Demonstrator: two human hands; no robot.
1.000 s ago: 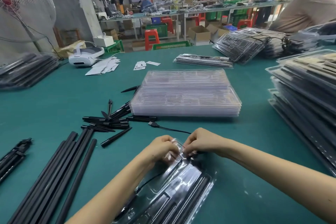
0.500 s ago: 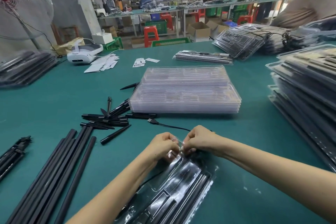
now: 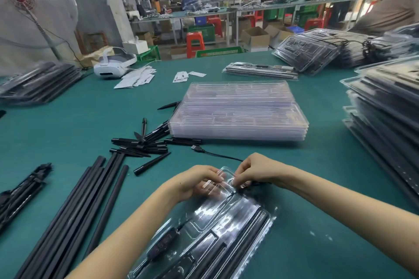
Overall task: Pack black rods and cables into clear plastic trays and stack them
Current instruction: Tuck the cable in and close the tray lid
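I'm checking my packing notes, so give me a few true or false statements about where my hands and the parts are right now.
1. Both hands, left hand and right hand, are at the far end of the clear tray. True.
2. The stack of empty trays sits on a red table. False: the table is green.
3. Long black rods lie left of the tray. True.
4. The USB cable is coiled on the empty stack. False: it lies on the table, plug before the stack.
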